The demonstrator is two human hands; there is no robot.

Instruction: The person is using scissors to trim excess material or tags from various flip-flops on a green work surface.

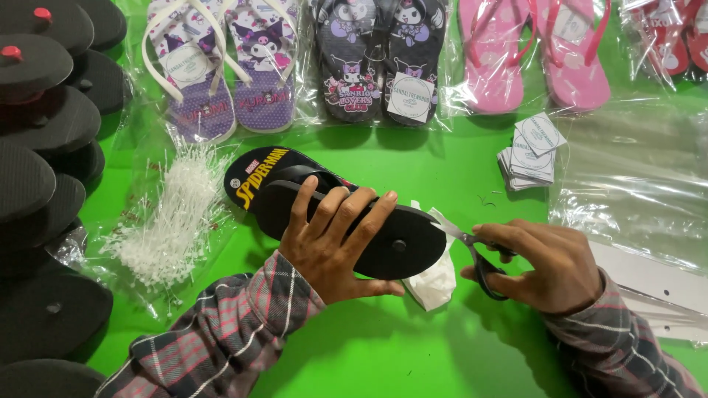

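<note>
My left hand (332, 243) presses down on a pair of black flip-flops (383, 239) stacked sole to sole in the middle of the green table (383, 346). The lower one shows yellow lettering at its left end. My right hand (549, 265) holds black-handled scissors (479, 258), whose blades point left at the right end of the flip-flops. A crumpled piece of white paper or plastic (435, 284) lies under that end.
A heap of white plastic tag fasteners (173, 217) lies left. Black soles (44, 147) are stacked along the left edge. Bagged flip-flop pairs line the back: purple (228, 66), black (380, 59), pink (538, 51), red (675, 37). Small paper labels (531, 151) and clear bags (634, 184) lie right.
</note>
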